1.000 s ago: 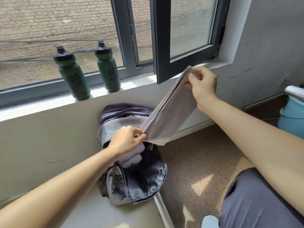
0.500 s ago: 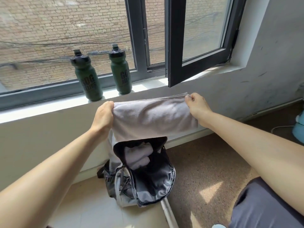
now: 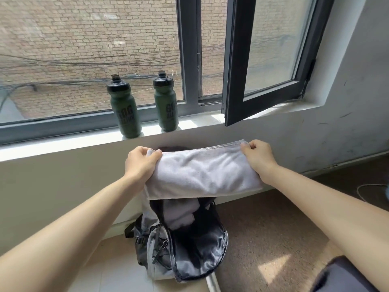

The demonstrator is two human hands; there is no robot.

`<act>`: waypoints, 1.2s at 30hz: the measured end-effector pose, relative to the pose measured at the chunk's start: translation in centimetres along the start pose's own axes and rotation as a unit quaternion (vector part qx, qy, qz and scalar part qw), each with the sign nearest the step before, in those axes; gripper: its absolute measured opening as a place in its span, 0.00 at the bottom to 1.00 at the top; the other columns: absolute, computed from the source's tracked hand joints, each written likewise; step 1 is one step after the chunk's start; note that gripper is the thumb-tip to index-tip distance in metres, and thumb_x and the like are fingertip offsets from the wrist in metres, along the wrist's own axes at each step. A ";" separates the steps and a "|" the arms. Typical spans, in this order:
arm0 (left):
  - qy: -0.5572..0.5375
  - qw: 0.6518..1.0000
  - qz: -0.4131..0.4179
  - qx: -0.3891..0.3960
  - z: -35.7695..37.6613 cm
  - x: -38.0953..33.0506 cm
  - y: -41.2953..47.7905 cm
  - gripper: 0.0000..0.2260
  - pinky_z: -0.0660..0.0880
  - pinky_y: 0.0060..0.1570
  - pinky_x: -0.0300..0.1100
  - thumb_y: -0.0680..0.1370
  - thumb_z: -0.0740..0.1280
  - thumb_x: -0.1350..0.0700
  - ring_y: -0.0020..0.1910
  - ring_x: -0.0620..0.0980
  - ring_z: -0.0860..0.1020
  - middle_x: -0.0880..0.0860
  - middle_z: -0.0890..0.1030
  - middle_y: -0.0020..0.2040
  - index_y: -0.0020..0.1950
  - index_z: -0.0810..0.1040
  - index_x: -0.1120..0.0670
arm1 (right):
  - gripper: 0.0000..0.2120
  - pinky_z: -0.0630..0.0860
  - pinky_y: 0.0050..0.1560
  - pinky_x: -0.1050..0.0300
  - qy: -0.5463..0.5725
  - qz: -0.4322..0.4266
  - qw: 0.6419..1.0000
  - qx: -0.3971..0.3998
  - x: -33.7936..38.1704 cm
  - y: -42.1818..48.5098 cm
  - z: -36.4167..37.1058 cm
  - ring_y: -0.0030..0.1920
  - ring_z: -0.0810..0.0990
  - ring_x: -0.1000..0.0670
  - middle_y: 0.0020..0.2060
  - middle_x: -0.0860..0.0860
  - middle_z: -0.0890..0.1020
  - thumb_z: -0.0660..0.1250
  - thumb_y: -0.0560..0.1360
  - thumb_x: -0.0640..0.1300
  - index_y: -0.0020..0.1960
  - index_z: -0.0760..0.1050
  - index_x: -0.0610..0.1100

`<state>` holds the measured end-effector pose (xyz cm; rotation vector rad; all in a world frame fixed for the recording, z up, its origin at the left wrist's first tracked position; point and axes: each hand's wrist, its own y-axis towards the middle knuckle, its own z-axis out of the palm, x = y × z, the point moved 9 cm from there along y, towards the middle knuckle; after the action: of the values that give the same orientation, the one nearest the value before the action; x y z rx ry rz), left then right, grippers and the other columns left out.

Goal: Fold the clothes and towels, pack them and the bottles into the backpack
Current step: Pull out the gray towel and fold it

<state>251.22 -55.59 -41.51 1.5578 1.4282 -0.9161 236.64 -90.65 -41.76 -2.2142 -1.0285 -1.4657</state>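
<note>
Item, left bottle [image 3: 125,110]: dark green, black cap, upright on the windowsill [image 3: 63,145], not yet packed. Judged rigid and smooth, best taken round the narrowed waist. Item, left hand [image 3: 140,164]: fingers curled over the left end of the towel, gripping it. Item, right bottle [image 3: 166,103]: match to the first, upright near it on the same sill, not touching. Item, towel [image 3: 202,173]: pale grey, folded into a broad band of several layers, held level in the air between both hands, directly above the backpack's mouth and clear of it. Judged light, soft and limp; the middle will sag and the layers may slide open unless each end is pinched through all layers, so the hold belongs at the short ends or under the fold. Item, backpack [image 3: 153,256]: grey with dark lining, standing on the floor [image 3: 263,228] against the wall below the sill, main compartment unzipped and gaping. A folded pale cloth [image 3: 179,216] shows inside. Item, right hand [image 3: 257,158]: fingertips and thumb pinching the towel's upper right corner. Item, window sash [image 3: 265,60]: dark frame, swung inward above the right end of the sill.
</note>
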 end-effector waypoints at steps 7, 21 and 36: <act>0.023 0.998 0.066 0.005 0.7 -4.0 -2.6 0.10 0.80 0.49 0.50 0.74 0.72 0.47 0.54 0.53 0.81 0.49 0.82 0.50 0.50 0.78 0.50 | 0.15 0.74 0.46 0.55 0.096 -0.069 0.991 0.062 5.0 -3.7 2.1 0.41 0.76 0.51 0.39 0.49 0.79 0.68 0.79 0.51 0.47 0.77 0.38; -0.185 0.941 0.006 0.284 5.2 -7.8 -8.7 0.11 0.81 0.35 0.48 0.76 0.64 0.51 0.34 0.50 0.81 0.56 0.78 0.45 0.54 0.74 0.56 | 0.20 0.77 0.48 0.53 0.082 -0.183 0.953 0.228 11.0 -11.2 6.4 0.43 0.77 0.53 0.45 0.50 0.79 0.74 0.72 0.57 0.54 0.72 0.46; -0.223 0.950 0.181 0.122 1.1 -9.4 -7.8 0.10 0.74 0.30 0.37 0.73 0.65 0.67 0.30 0.49 0.79 0.58 0.85 0.40 0.49 0.80 0.56 | 0.07 0.80 0.50 0.54 0.271 -0.067 0.919 0.278 9.3 -8.7 6.9 0.45 0.82 0.50 0.44 0.46 0.83 0.72 0.77 0.38 0.52 0.76 0.41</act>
<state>242.60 -60.19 -34.09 1.5902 0.7030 -1.1547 237.31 -76.79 -37.74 -1.2700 -1.2133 -1.4764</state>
